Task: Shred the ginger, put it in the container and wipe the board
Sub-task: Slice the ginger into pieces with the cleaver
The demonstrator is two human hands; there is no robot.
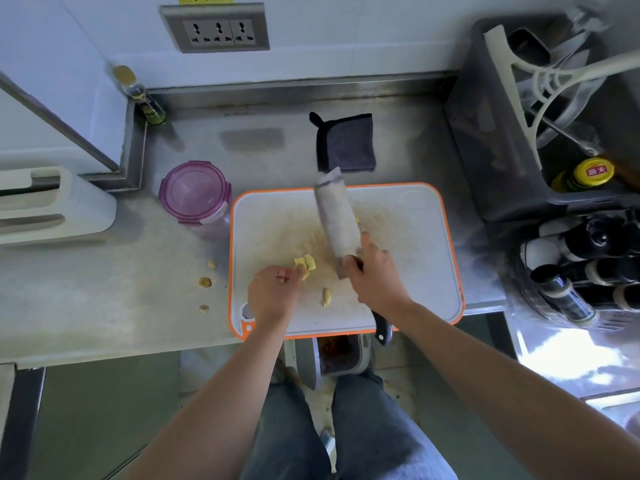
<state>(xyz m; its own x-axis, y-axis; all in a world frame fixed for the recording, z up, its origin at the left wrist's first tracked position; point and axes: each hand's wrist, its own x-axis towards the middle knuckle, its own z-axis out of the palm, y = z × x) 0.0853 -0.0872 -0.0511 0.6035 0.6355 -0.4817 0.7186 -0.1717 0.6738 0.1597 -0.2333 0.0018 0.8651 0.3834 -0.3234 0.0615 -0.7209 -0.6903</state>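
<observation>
A white cutting board (415,216) with an orange rim lies on the steel counter. Yellow ginger slices (305,262) sit near its middle-left, and my left hand (273,292) pinches them at the fingertips. Another ginger piece (326,296) lies alone lower on the board. My right hand (375,275) grips the black handle of a cleaver (335,220), whose broad blade is raised and blurred, pointing away over the board. A purple lidded container (195,194) stands just left of the board. A dark grey cloth (346,143) lies behind the board.
Ginger peel scraps (205,282) lie on the counter left of the board. A grey dish rack (540,109) with utensils and a yellow-capped bottle (588,174) stands at the right, dark bottles (581,271) below it. A small jar (145,98) stands in the back-left corner.
</observation>
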